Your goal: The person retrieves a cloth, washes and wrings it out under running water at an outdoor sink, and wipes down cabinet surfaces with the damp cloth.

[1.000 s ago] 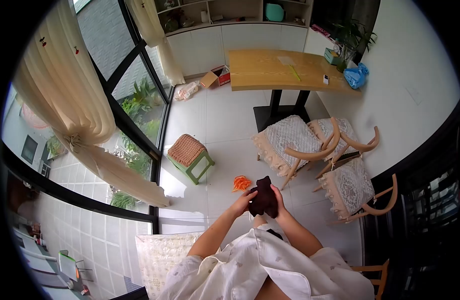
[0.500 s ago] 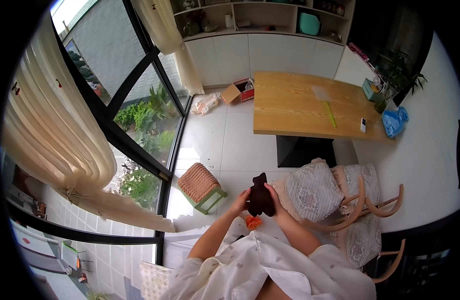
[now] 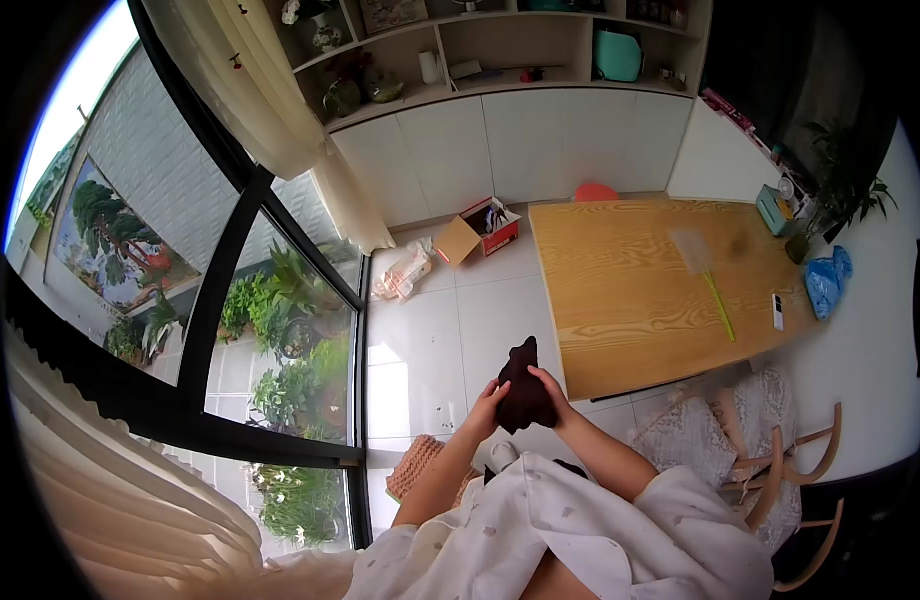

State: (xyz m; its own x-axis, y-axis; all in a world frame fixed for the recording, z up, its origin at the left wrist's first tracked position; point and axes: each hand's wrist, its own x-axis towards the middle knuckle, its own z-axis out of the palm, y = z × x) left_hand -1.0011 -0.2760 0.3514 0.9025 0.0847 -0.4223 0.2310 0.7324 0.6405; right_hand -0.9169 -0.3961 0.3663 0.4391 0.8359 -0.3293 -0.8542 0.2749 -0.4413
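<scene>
Held in front of my body is a dark brown, limp, cloth-like piece (image 3: 526,392) with an uneven outline; its exact kind does not show. My left hand (image 3: 488,409) grips its left edge, the thumb lying on the near face. At the opposite edge my right hand (image 3: 553,397) pinches it in the same manner. The piece hangs between both hands above the tiled floor. A stool with a knitted pinkish-brown cover (image 3: 417,464) is partly hidden behind my left forearm.
A wooden table (image 3: 620,290) stands ahead to the right, bearing a yellow-green-handled swatter (image 3: 720,306), a white remote (image 3: 777,311) and a blue bag (image 3: 827,281). Chairs with lace covers (image 3: 685,440) are at the right. An open red box (image 3: 498,236) and plastic bag (image 3: 404,270) lie on the floor ahead.
My view has shifted forward, so the table and box appear nearer and the stool now lies beside my left arm. Both hands keep hold of the brown piece, which has tilted and changed outline.
</scene>
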